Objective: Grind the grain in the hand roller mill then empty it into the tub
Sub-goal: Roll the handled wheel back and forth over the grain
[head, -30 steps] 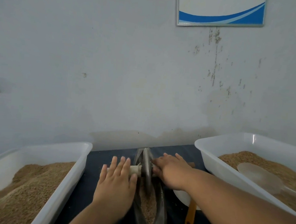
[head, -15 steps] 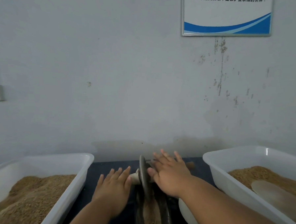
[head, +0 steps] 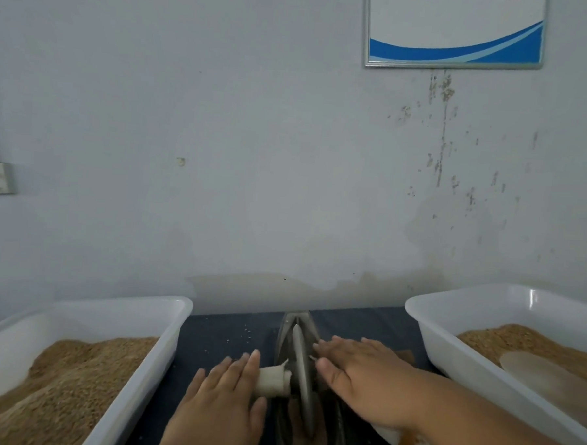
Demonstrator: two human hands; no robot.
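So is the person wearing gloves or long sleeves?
No gloves. The left hand and the right hand are bare, with no rings or watch that I can see. The right arm is bare too, with no sleeve in the picture.

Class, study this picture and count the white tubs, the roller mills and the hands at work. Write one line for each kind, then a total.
White tubs: 2 (left tub, right tub)
Roller mill: 1
Hands: 2 (left hand, right hand)
Total: 5
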